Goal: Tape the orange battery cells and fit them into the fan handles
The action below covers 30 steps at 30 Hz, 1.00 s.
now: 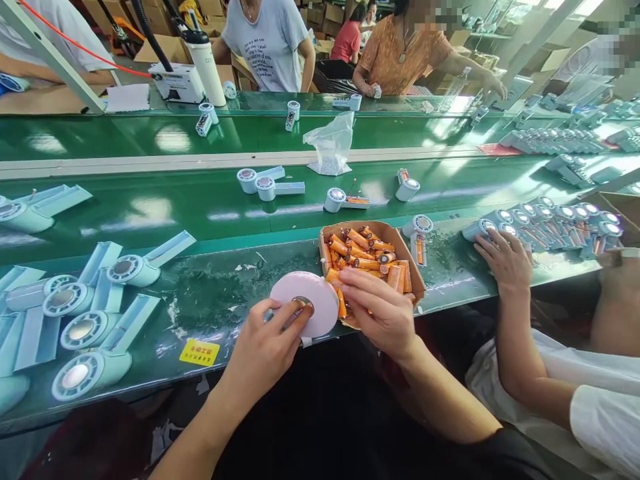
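The left hand (265,347) and right hand (380,310) both grip the white tape roll (305,302) between them, just beside the battery box (400,243).

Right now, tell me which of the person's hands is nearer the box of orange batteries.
Right. The right hand overlaps the cardboard box at its near edge; the left hand holds the tape roll beside it.
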{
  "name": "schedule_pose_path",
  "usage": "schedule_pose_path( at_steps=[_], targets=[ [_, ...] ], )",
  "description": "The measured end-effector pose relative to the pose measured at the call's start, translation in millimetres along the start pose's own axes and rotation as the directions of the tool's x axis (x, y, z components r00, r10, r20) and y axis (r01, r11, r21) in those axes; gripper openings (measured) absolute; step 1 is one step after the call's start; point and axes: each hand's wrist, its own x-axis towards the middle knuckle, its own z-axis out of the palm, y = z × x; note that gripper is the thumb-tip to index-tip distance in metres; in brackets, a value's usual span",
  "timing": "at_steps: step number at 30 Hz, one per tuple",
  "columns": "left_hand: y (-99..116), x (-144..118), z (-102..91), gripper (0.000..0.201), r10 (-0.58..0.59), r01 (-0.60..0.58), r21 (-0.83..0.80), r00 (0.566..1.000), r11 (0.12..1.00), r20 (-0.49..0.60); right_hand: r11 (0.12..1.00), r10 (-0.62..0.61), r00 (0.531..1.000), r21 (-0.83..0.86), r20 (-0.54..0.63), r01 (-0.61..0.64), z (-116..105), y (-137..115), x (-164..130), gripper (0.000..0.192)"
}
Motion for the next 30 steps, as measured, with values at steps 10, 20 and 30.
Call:
schedule_pose_path(
  at_steps=[10,20,30],
  targets=[
    [-15,8,-17.9,0.042,0.132,-0.133,0.136,0.991,0.982,0.014,0.612,0.576,0.777,0.496,0.254,-0.616,-4,8,-17,0.052],
    [-19,29,-35.3,0.043,0.223,-0.22,0.198,0.975,0.955,0.007,0.428,0.686,0.565,0.373,0.458,-0.823,-16,12,25,0.044],
    [28,13,26.8,0.037,-0.145,0.153,0.007,0.948,0.988,-0.284,0.458,0.849,0.462,0.793,-0.257,-0.401,55,-17,-7,0.057]
  ],
)
